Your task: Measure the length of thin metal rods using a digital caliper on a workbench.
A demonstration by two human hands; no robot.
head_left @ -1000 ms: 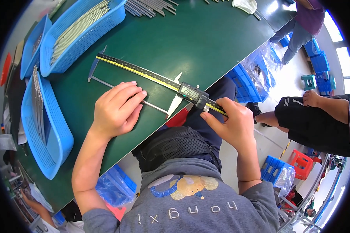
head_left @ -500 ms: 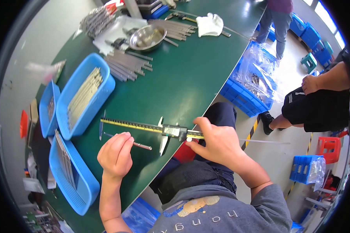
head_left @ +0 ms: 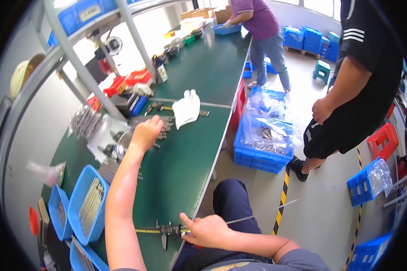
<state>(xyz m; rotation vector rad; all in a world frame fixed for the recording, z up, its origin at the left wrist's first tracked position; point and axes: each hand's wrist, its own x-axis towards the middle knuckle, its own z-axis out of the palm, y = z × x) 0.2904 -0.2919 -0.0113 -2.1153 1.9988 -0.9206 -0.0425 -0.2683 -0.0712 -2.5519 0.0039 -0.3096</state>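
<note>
My left hand (head_left: 145,132) is stretched far across the green bench (head_left: 185,167), fingers curled on a pile of thin metal rods (head_left: 163,123) beside a metal bowl (head_left: 121,145). Whether it grips a rod is hidden. My right hand (head_left: 207,229) sits at the bench's near edge and holds one thin metal rod (head_left: 262,212) that points right, out over the floor. A digital caliper (head_left: 162,230) with a yellow scale lies flat on the bench just left of that hand.
Blue trays of rods (head_left: 90,205) stand at the near left. White gloves (head_left: 187,107) lie farther up the bench. A blue crate with plastic bags (head_left: 262,151) sits on the floor. A person in black (head_left: 362,90) stands at right, another in purple (head_left: 257,27) works farther off.
My left hand left the caliper and reached out to the far rod pile. My right hand now holds a rod pointing right, off the caliper. The view has tilted up.
</note>
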